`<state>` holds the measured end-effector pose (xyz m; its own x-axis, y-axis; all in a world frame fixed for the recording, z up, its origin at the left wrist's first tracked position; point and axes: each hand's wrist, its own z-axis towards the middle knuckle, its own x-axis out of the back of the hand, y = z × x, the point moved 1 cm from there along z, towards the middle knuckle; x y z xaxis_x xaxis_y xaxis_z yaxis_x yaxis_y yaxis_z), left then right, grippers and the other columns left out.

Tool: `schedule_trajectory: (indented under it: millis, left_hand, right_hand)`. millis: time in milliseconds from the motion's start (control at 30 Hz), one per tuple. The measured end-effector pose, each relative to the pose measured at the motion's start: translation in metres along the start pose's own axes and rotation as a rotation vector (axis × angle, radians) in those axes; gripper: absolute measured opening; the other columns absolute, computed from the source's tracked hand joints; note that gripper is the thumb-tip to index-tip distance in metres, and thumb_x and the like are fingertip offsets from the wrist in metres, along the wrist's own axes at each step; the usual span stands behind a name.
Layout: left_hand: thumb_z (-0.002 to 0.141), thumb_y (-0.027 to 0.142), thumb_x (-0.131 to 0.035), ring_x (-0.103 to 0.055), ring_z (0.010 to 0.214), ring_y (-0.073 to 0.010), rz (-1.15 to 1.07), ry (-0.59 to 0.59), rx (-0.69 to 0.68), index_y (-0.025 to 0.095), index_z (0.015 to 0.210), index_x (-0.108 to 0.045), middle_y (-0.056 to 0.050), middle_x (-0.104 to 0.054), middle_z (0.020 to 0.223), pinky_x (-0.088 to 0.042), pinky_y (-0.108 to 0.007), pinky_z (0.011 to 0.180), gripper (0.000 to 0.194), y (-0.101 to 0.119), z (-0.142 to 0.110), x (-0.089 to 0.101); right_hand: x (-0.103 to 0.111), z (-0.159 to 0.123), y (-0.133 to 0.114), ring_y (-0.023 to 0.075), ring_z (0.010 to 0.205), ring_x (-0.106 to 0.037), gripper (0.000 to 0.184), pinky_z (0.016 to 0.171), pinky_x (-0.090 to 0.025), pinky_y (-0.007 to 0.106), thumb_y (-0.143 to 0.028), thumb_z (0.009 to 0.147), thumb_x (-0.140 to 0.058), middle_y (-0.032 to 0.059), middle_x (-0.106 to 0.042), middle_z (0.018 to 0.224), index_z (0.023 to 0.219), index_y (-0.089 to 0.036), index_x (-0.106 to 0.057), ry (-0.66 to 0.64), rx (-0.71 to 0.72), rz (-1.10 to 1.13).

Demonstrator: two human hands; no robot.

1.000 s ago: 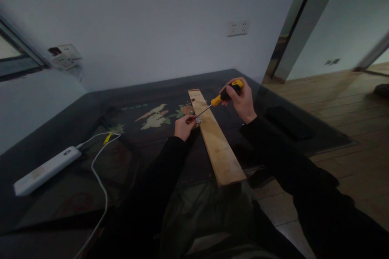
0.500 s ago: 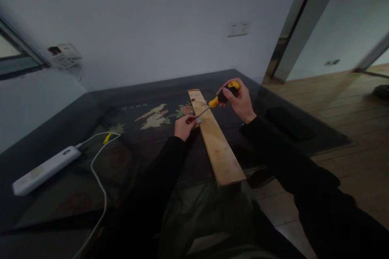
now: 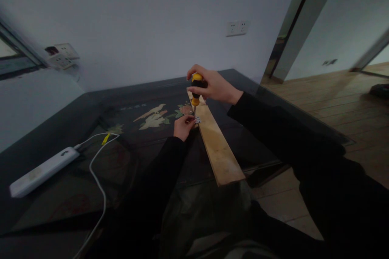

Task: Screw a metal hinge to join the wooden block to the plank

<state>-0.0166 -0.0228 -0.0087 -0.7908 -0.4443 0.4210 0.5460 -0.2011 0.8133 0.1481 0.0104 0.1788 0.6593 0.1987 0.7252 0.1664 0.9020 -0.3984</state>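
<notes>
Hands (image 3: 214,85) @ board (image 3: 219,145), cable (image 3: 105,195) off L

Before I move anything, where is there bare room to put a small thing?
Bare table: between the wall and flower picture; also between the board's near half and right sleeve. Crowded: around the small dotted piece, with left hand, right hand and screwdriver; front left, power strip and cable.

Black sleeves (image 3: 261,123) — plain (wrist-length), dark greenish lap clothing (image 3: 206,210)

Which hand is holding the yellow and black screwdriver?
The right hand grips the screwdriver; the left hand is lower, its fingers at the small spotted plate on the board.
</notes>
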Motion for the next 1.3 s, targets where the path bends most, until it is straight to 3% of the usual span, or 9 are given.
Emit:
schedule_trajectory:
  millis: [133, 233, 433, 533, 667, 733, 900, 1100, 1300]
  left_hand:
    - [0.072, 0.024, -0.071, -0.059, 0.063, -0.013, 0.011, -0.003, -0.025, 0.017, 0.081, -0.07, -0.001, -0.069, 0.074, -0.048, -0.025, 0.063, 0.012, -0.003, 0.0, 0.0]
    - [0.072, 0.024, -0.071, -0.059, 0.063, -0.0131, 0.023, -0.02, -0.028, 0.016, 0.08, -0.069, -0.001, -0.069, 0.073, -0.047, -0.025, 0.062, 0.011, -0.004, 0.001, 0.002]
    - [0.071, 0.024, -0.07, -0.059, 0.064, -0.014, 0.05, -0.02, -0.034, 0.017, 0.078, -0.069, -0.001, -0.068, 0.071, -0.047, -0.025, 0.062, 0.01, -0.003, 0.0, 0.006]
    - [0.072, 0.023, -0.07, -0.061, 0.066, -0.0144, 0.021, -0.032, -0.026, 0.016, 0.079, -0.069, -0.002, -0.069, 0.074, -0.048, -0.025, 0.063, 0.01, -0.003, 0.0, 0.005]
    - [0.075, 0.027, -0.069, -0.064, 0.073, -0.0164, -0.003, -0.068, -0.035, 0.016, 0.084, -0.069, -0.004, -0.071, 0.082, -0.051, -0.028, 0.069, 0.014, -0.003, 0.002, 0.006]
    - [0.075, 0.027, -0.07, -0.066, 0.086, -0.0199, 0.034, -0.09, -0.103, 0.017, 0.09, -0.068, -0.006, -0.072, 0.092, -0.052, -0.033, 0.08, 0.019, -0.004, 0.005, 0.011]
    - [0.063, 0.03, -0.081, -0.05, 0.125, -0.0299, 0.189, -0.204, -0.31, 0.018, 0.115, -0.061, -0.013, -0.06, 0.127, -0.036, -0.046, 0.108, 0.057, -0.013, 0.013, 0.025]
    - [0.065, 0.034, -0.079, -0.051, 0.125, -0.0317, 0.243, -0.368, -0.289, 0.014, 0.126, -0.054, -0.017, -0.057, 0.131, -0.035, -0.047, 0.109, 0.069, -0.022, 0.012, 0.023]
    - [0.067, 0.03, -0.077, -0.057, 0.117, -0.0288, 0.158, -0.347, -0.25, 0.013, 0.122, -0.057, -0.016, -0.061, 0.125, -0.041, -0.043, 0.104, 0.061, -0.023, 0.008, 0.019]
  right_hand:
    - [-0.007, 0.026, -0.014, 0.0154, 0.079, -0.053, 0.039, 0.07, -0.035, 0.026, -0.046, 0.085, -0.06, 0.0018, -0.058, 0.082, 0.108, -0.016, -0.053, -0.088, 0.024, -0.268]
    - [-0.011, 0.045, -0.02, 0.0176, 0.086, -0.054, 0.038, 0.072, -0.035, 0.026, -0.049, 0.088, -0.056, 0.0052, -0.06, 0.089, 0.106, -0.015, -0.055, -0.182, 0.0, -0.336]
    - [-0.01, 0.069, -0.028, 0.0097, 0.072, -0.054, 0.03, 0.064, -0.038, 0.022, -0.034, 0.088, -0.06, 0.0038, -0.061, 0.09, 0.108, -0.013, -0.055, -0.506, 0.001, -0.152]
    - [-0.009, 0.073, -0.031, 0.0066, 0.066, -0.052, 0.028, 0.06, -0.038, 0.02, -0.028, 0.087, -0.061, 0.0027, -0.06, 0.09, 0.11, -0.013, -0.054, -0.601, 0.014, -0.066]
    - [-0.013, 0.076, -0.033, 0.0061, 0.067, -0.052, 0.025, 0.058, -0.037, 0.019, -0.022, 0.086, -0.061, 0.0038, -0.059, 0.094, 0.108, -0.012, -0.055, -0.539, 0.084, -0.075]
    - [-0.014, 0.076, -0.033, 0.007, 0.068, -0.052, 0.023, 0.059, -0.036, 0.02, -0.021, 0.085, -0.061, 0.004, -0.059, 0.094, 0.106, -0.012, -0.056, -0.496, 0.09, -0.113]
    - [-0.013, 0.075, -0.034, 0.0076, 0.066, -0.052, 0.021, 0.059, -0.035, 0.022, -0.021, 0.086, -0.059, 0.0028, -0.058, 0.09, 0.105, -0.013, -0.058, -0.482, 0.054, -0.141]
    - [-0.012, 0.075, -0.032, 0.0077, 0.067, -0.052, 0.019, 0.062, -0.034, 0.023, -0.021, 0.086, -0.059, 0.0026, -0.059, 0.089, 0.103, -0.013, -0.059, -0.472, 0.108, -0.162]
    - [-0.014, 0.074, -0.031, 0.0101, 0.071, -0.053, 0.021, 0.063, -0.032, 0.024, -0.023, 0.086, -0.06, 0.0039, -0.061, 0.091, 0.104, -0.013, -0.058, -0.389, 0.094, -0.233]
